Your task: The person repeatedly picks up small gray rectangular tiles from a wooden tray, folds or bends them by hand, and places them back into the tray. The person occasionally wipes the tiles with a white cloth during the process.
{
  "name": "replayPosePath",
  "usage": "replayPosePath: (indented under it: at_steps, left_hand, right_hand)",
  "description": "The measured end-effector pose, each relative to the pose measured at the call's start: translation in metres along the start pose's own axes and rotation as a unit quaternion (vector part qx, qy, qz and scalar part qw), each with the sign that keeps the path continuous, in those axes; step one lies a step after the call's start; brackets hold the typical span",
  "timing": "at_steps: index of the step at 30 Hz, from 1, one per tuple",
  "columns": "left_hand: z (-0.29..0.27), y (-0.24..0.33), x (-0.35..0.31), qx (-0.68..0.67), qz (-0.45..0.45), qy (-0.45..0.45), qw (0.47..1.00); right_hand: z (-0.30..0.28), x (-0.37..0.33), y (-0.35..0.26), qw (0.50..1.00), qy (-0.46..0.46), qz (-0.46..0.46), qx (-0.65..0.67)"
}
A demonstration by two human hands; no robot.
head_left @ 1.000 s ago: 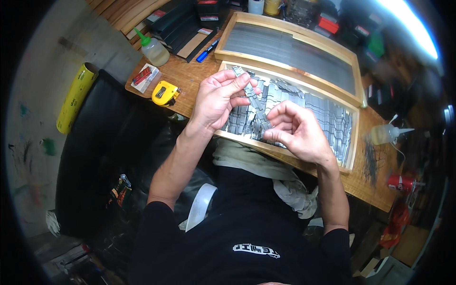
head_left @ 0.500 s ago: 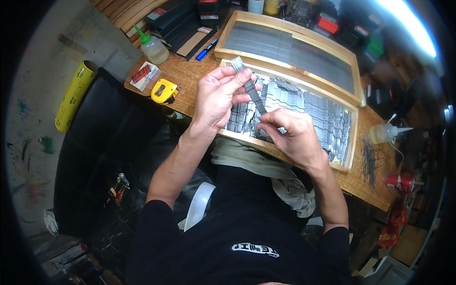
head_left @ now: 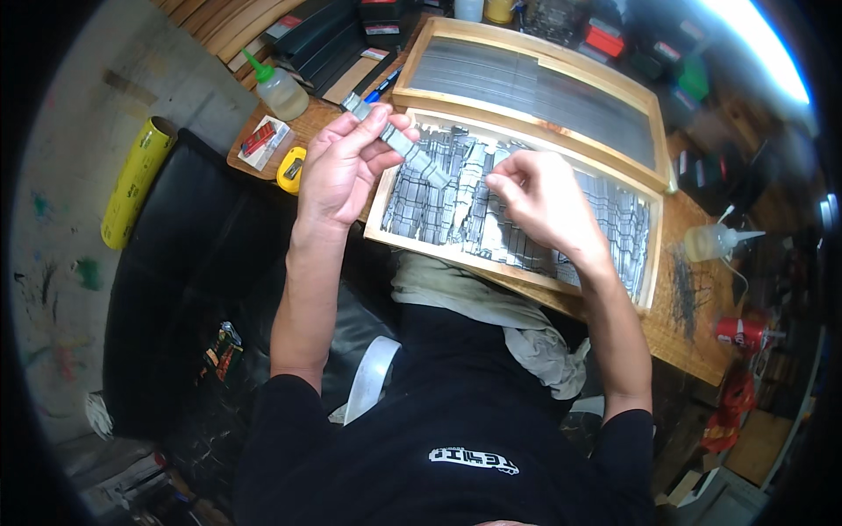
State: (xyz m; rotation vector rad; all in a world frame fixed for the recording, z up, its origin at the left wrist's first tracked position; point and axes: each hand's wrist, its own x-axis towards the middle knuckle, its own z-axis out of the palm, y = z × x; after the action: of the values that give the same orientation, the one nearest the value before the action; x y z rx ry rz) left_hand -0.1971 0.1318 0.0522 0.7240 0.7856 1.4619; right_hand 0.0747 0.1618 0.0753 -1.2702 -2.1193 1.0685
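Observation:
My left hand [head_left: 338,167] pinches a narrow, stepped grey strip [head_left: 421,164] between thumb and fingers, tilted with its lower end toward the right. Thin lines run across it, so it looks built of short overlapping pieces. Below it lies a shallow wooden tray [head_left: 438,253] filled with rows of similar grey strips [head_left: 430,212]. Over the middle of the tray is my right hand [head_left: 548,202], apart from the held strip. Its thumb and fingers are drawn together; anything between them is too small or hidden to make out.
A second wooden frame [head_left: 660,140] with a grey panel lies behind the tray. At the left are a green-capped bottle [head_left: 283,96], a blue marker [head_left: 384,86] and a yellow tape measure [head_left: 289,171]. On the right are another squeeze bottle [head_left: 709,244] and a red can [head_left: 741,333].
My left hand has moved left with the strip, turning it flatter. The right hand has come off the strip's lower end and shifted slightly up and right. More of the tray's left part shows.

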Motion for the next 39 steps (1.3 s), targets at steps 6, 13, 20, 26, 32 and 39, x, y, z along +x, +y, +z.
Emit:
replayPosePath:
  at_steps: [6,13,20,26,32,39]
  left_hand:
    - [-0.011,-0.01,-0.013,0.029,-0.015,0.046,0.998]
    - [-0.015,-0.01,-0.019,0.029,-0.01,0.045,0.999]
    - [-0.012,-0.01,-0.017,0.085,-0.028,0.022,0.996]
    - [-0.01,-0.011,-0.015,0.111,-0.053,-0.008,0.992]
    - [0.003,-0.022,-0.013,0.059,-0.099,-0.038,0.993]
    - [0.015,-0.035,-0.005,0.127,-0.05,-0.009,0.991]
  right_hand:
    - [0.034,0.017,-0.017,0.979,-0.09,-0.016,-0.181]
    - [0.035,0.013,-0.02,0.979,-0.137,0.061,-0.14]
    - [0.035,0.008,-0.025,0.984,-0.109,0.096,-0.102]
    - [0.021,0.006,-0.007,0.985,-0.141,0.075,0.072]
    - [0.004,0.004,-0.01,0.939,-0.233,0.064,0.245]
    - [0.016,0.022,0.014,0.953,-0.202,-0.002,0.228]
